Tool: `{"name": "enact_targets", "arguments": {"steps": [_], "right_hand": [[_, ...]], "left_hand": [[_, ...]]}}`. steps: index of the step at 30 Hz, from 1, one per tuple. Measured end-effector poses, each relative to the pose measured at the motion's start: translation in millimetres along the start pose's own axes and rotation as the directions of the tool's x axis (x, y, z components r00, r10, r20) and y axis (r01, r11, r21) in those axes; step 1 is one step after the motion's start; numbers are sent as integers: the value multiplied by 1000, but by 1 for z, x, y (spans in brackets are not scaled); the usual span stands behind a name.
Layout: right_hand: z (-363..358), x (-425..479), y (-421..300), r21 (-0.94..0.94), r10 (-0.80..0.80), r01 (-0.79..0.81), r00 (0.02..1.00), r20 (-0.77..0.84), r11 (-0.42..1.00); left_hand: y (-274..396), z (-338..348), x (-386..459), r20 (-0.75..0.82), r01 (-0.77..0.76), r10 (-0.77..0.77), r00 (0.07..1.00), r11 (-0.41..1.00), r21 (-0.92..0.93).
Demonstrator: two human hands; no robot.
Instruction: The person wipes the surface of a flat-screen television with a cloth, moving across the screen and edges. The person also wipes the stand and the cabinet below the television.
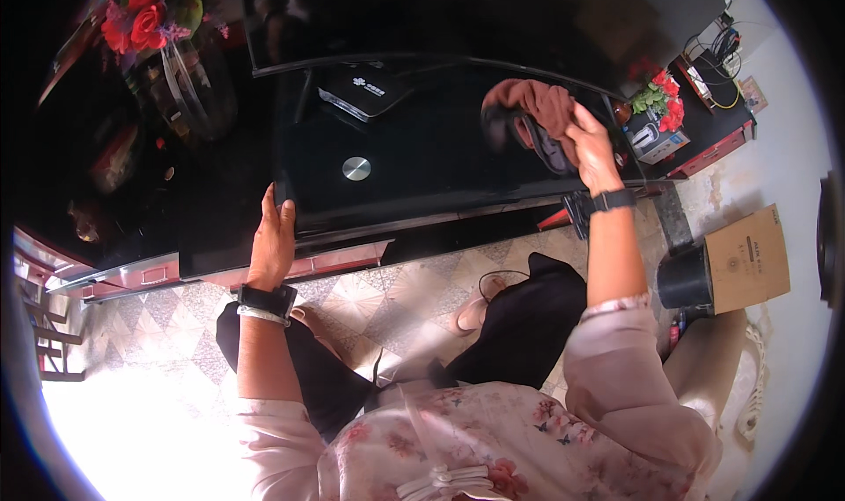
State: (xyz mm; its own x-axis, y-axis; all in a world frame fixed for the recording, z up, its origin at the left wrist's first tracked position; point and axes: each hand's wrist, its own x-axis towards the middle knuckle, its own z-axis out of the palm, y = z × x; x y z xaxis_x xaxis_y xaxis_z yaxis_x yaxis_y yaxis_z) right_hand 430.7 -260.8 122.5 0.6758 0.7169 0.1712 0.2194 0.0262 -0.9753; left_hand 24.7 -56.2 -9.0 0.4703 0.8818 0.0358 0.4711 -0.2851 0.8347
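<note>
My right hand (594, 151) holds a bunched brown cloth (535, 105) over the right part of a glossy black TV stand top (422, 151). The cloth's dark lower folds are blurred, and I cannot tell whether they touch the surface. My left hand (272, 243) rests at the front left corner of the raised black panel, its thumb apart from its fingers and nothing held. Between the hands lies a round silver disc (356, 169). Behind it sits a black set-top box (366, 91), below the bottom edge of a large television (462, 19).
A glass vase (198, 91) with red artificial flowers (148, 19) stands at the left. To the right are a small box (660, 146), more red flowers (672, 113) and tangled cables (726, 42). A cardboard piece (746, 263) leans by a black bin (684, 280).
</note>
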Motion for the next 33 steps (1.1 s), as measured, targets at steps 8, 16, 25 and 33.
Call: {"name": "enact_targets", "arguments": {"steps": [8,16,25,33], "right_hand": [[166,-14,10,-766,173,295,869,464,572],[321,-143,6,-410,-435,732,664,608,544],[200,-111,-6,-564,-382,566,823,419,601],[-132,-24,42,-944,20,-328,944,-329,-39]], "left_hand": [[-2,0,-1,6,13,-13,1000,995,-98],[15,-65,-43,-263,-162,40,964,871,-463],[3,-50,-65,-163,-113,76,984,967,-229],[32,-12,-34,-110,-300,319,941,940,165]]}}
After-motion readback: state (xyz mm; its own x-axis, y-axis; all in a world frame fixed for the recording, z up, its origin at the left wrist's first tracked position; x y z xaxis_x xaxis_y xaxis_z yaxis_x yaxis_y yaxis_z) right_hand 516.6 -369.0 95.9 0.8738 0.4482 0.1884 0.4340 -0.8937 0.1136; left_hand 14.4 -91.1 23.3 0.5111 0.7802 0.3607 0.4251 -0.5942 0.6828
